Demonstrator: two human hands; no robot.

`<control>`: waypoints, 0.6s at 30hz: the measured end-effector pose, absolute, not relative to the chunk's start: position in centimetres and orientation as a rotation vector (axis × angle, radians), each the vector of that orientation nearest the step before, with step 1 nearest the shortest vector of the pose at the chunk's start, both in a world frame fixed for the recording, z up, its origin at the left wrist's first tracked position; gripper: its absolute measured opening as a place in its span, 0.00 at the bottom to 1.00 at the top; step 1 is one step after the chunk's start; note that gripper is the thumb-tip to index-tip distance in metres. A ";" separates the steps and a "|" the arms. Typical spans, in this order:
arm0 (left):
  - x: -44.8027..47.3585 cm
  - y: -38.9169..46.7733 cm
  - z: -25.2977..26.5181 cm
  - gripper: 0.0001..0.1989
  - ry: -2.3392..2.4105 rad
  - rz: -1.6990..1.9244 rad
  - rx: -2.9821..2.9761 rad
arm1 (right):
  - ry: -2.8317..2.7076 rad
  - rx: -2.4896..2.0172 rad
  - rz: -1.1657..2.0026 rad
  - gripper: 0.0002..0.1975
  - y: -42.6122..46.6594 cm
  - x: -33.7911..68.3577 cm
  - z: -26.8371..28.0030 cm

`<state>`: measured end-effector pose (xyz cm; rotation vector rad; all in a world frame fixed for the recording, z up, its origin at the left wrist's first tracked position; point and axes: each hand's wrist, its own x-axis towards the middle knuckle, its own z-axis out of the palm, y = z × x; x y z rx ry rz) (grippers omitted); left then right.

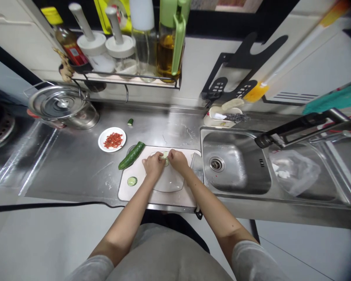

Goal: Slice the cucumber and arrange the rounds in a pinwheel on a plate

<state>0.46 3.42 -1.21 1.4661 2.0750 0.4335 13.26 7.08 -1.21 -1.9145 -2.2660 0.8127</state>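
My left hand (154, 164) is closed in a pinch at the left side of pale green cucumber slices (165, 156). From the right, my right hand (178, 160) pinches at the same slices, its fingertips partly hidden. Both hands are over a pale plate (168, 183) with a thin dark rim, which sits on a white cutting board (134, 195). A cut cucumber (131, 156) lies across the board's upper left corner. Below it rests a short cucumber piece (132, 181), cut face up. A greyish-white object (197, 161), kind unclear, is at the board's right edge.
A white plate of chopped red pieces (113, 140) and a cucumber end (130, 122) are on the steel counter. Left stands a lidded pot (62, 105). The sink (236, 164) is at right, under a faucet (304, 128). A rack (125, 80) holds bottles and jars.
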 end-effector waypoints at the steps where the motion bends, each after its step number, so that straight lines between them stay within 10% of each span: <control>1: 0.4 3.5 -1.2 0.10 2.076 0.427 1.475 | -2.274 -1.915 0.797 0.08 7.1 13.2 -1.2; 18: 0.7 3.4 -1.1 0.10 2.150 0.255 1.590 | -2.553 -2.022 0.545 0.10 6.5 12.6 -0.4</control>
